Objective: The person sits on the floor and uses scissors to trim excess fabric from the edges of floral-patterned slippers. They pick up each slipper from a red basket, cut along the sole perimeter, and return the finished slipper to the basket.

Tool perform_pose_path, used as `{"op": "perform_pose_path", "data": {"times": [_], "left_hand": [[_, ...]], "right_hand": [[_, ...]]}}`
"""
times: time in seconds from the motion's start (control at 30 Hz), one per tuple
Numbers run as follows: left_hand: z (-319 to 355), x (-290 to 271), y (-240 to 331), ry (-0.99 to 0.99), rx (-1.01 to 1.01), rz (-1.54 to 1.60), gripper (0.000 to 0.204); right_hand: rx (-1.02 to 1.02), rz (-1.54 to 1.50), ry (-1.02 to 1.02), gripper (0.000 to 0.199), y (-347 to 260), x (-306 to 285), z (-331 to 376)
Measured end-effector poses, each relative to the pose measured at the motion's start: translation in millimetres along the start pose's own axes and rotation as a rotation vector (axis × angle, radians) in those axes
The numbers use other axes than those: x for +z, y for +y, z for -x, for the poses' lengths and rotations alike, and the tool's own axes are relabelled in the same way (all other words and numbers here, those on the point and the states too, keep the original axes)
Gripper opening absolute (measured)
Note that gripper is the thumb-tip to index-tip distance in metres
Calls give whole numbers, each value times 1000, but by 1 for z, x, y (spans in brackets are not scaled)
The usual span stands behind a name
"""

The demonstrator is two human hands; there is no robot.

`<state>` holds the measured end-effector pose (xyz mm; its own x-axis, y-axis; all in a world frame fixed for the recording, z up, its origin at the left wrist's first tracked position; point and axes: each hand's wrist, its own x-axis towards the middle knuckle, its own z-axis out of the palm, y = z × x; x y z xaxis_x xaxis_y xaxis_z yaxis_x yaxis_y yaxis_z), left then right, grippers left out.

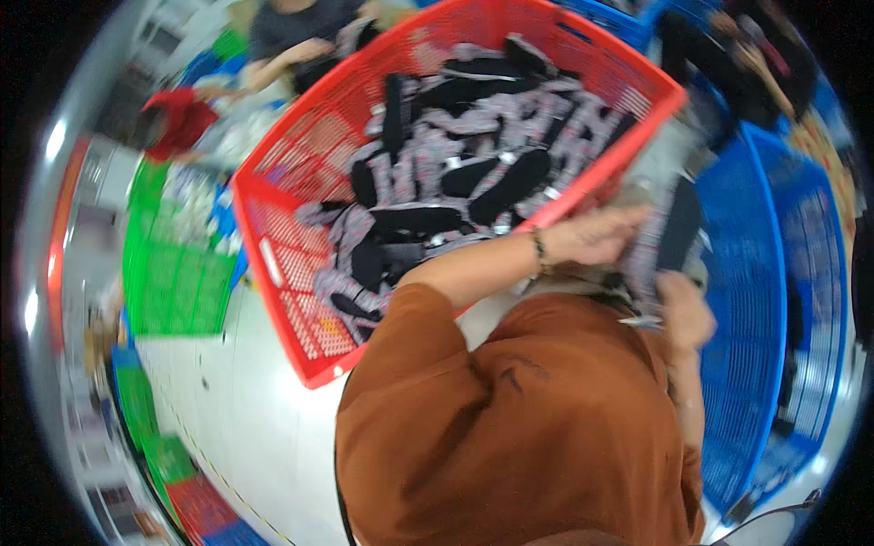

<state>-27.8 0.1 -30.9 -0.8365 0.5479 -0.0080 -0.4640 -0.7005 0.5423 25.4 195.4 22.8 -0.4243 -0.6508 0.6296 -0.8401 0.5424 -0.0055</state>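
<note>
A soft slipper sock, grey-pink patterned on one side with a flat black sole, hangs upright in front of me on the right. My left hand reaches across, its fingers closed at the upper patterned side. At the lower end, near a small white tip, my right hand is closed round the piece, slightly blurred. Left of my hands, a large red plastic basket holds many loose slipper socks like it, heaped with black soles and patterned sides mixed.
Blue baskets stand close at my right. A green basket with pale items is at the left. Across the red basket, a person in dark clothing handles a dark piece; another wears red. A further person in black sits at the upper right.
</note>
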Motion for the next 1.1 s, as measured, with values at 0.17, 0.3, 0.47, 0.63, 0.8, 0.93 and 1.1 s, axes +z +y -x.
{"op": "perform_pose_path", "data": {"times": [0.17,0.3,0.47,0.63,0.8,0.93,1.1], "left_hand": [[14,-4,9,113,-144,-403,52],[15,18,23,76,-84,-743,51],[5,17,17,4,-126,-727,64],[13,13,10,63,-115,-625,70],[9,19,7,-6,-148,-605,73],[10,2,3,-25,-142,-632,73],[8,4,2,154,-229,-595,73]], "right_hand": [[-121,-689,-303,28,-11,26,-9],[324,-479,285,28,23,34,3],[805,-356,576,21,66,19,10],[1004,-682,663,15,81,10,26],[888,-773,518,17,74,6,22],[703,-596,357,21,76,0,26],[754,-1149,354,21,69,0,30]]}}
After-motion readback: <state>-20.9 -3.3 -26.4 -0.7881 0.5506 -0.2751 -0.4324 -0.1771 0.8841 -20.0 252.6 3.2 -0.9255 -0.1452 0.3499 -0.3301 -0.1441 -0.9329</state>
